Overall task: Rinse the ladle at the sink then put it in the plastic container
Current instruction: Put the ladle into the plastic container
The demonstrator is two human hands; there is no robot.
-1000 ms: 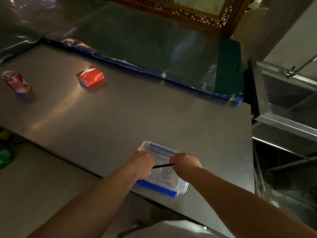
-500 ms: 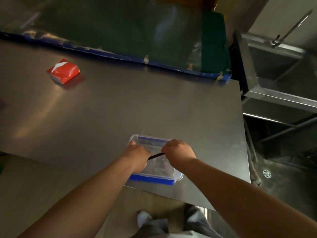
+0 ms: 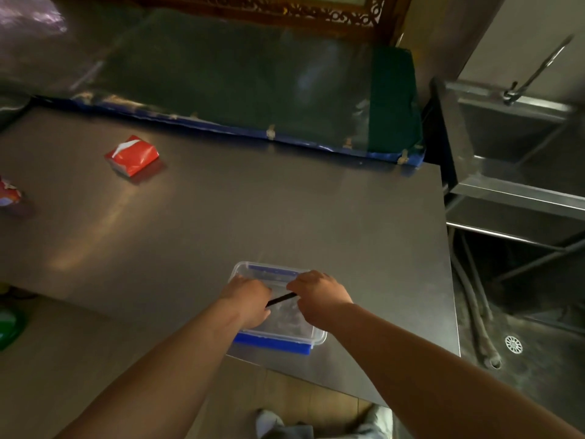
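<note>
A clear plastic container [image 3: 273, 268] with blue clips sits near the front edge of the steel table [image 3: 221, 217]. Both my hands are over it. My left hand [image 3: 248, 301] is curled over the container's left side. My right hand [image 3: 319, 296] is closed above its right side. A thin black ladle handle [image 3: 281, 299] runs between the two hands, its upper end in my right fist. The ladle's bowl is hidden under my hands. The steel sink [image 3: 512, 188] with its tap [image 3: 538, 68] stands at the right, beyond the table's edge.
A red packet [image 3: 131, 155] and a red can [image 3: 8, 194] lie at the table's left. A plastic-covered green panel [image 3: 253, 90] borders the far edge. Pipes and a floor drain [image 3: 512, 343] lie below the sink. My feet show under the front edge.
My view dipped down and then rose again. My hands stay over the container with the black handle between them, hardly shifted.
</note>
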